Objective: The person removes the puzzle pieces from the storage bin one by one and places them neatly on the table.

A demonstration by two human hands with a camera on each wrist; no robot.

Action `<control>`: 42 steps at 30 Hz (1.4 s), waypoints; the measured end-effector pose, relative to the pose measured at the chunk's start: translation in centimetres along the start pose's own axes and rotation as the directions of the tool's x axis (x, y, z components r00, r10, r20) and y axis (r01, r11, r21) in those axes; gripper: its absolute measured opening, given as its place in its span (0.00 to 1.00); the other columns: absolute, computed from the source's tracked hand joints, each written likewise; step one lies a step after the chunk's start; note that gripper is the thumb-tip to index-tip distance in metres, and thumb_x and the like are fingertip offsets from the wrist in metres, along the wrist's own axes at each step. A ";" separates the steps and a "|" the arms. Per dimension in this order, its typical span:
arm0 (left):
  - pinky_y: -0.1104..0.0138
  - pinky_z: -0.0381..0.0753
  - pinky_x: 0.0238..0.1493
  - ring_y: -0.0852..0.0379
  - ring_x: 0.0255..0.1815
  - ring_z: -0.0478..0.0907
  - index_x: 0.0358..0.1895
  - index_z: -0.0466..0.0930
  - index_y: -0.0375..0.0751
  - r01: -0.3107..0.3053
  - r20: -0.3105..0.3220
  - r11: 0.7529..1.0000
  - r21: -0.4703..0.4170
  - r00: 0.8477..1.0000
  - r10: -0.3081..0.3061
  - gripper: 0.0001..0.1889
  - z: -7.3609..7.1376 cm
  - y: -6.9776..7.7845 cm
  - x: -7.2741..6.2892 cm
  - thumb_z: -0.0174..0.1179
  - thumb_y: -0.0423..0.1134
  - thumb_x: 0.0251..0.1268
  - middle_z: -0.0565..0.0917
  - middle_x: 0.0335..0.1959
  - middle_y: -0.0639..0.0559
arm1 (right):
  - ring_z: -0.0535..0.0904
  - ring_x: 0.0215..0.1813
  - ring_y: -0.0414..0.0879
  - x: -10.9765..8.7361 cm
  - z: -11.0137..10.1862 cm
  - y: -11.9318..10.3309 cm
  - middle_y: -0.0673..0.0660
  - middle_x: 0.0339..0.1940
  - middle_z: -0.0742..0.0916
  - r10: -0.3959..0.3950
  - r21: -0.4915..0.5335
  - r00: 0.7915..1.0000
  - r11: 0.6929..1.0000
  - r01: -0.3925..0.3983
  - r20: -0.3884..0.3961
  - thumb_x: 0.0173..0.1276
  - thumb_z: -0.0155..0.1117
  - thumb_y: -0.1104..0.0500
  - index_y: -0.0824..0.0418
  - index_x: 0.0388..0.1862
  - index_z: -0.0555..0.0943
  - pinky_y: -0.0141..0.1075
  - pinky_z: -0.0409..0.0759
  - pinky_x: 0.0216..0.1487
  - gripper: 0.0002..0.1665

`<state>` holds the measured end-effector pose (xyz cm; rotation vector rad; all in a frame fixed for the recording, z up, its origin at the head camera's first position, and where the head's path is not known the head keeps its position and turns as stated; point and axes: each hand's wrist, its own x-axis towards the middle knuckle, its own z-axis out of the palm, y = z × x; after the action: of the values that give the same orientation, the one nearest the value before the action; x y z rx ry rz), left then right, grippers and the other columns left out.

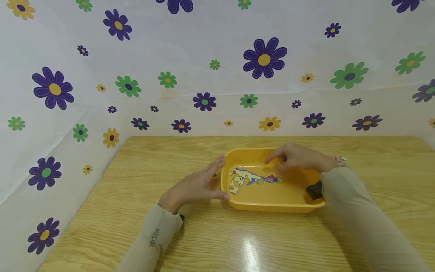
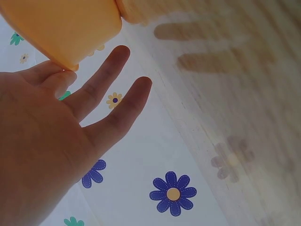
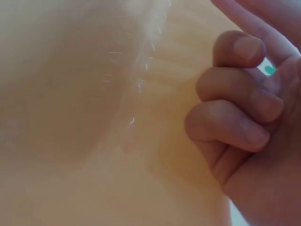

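A yellow plastic tub (image 1: 272, 207) sits on the wooden table. Inside it, toward the left, lie several flat, irregular cut-out pieces (image 1: 249, 175) in cream, blue and red. My left hand (image 1: 195, 187) is at the tub's left end, thumb at the near corner and fingertips along the rim. In the left wrist view, two of its fingers (image 2: 115, 117) stretch out straight, away from the tub wall (image 2: 80, 28). Over the tub's inside is my right hand (image 1: 299, 156), its index finger extended toward the far wall. Its other fingers (image 3: 230, 89) curl inward with nothing visible in them.
Small colourful pieces (image 1: 341, 161) lie on the table (image 1: 190, 245) beyond the right wrist, partly hidden by it. A white sheet with printed flowers (image 1: 217, 45) rises behind the table and along its left side. A dark wrist-worn device (image 1: 314, 190) overlaps the tub's right end.
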<state>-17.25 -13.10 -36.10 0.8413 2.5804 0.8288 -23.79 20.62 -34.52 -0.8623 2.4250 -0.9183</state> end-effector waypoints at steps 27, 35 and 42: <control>0.49 0.55 0.77 0.50 0.82 0.47 0.83 0.44 0.43 -0.004 0.005 1.000 0.013 1.000 0.004 0.57 -0.1 -0.1 0.1 0.69 0.63 0.60 0.41 0.84 0.55 | 0.69 0.30 0.41 1.4 1.2 0.7 0.47 0.25 0.76 -0.034 -0.187 0.988 0.980 0.062 0.148 0.50 0.76 0.65 0.58 0.36 0.84 0.34 0.68 0.33 0.14; 0.49 0.55 0.77 0.50 0.82 0.47 0.83 0.44 0.45 0.010 0.004 1.000 0.006 1.000 -0.010 0.58 0.0 -0.2 0.2 0.69 0.64 0.59 0.41 0.84 0.57 | 0.69 0.30 0.41 1.5 1.5 0.3 0.46 0.26 0.77 -0.031 -0.232 0.991 0.971 0.061 0.127 0.49 0.76 0.64 0.58 0.32 0.83 0.34 0.68 0.33 0.12; 0.50 0.55 0.77 0.51 0.82 0.47 0.83 0.44 0.44 0.012 0.001 1.000 0.005 1.000 -0.012 0.58 0.0 0.0 0.1 0.70 0.64 0.59 0.40 0.83 0.58 | 0.69 0.30 0.40 1.6 1.7 0.0 0.45 0.25 0.77 -0.028 -0.302 0.993 0.951 0.062 0.114 0.49 0.75 0.62 0.57 0.30 0.83 0.33 0.68 0.33 0.10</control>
<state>-17.34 -13.05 -36.09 0.8262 2.5859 0.8183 -24.05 18.77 -36.00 -1.0492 2.4976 -0.5005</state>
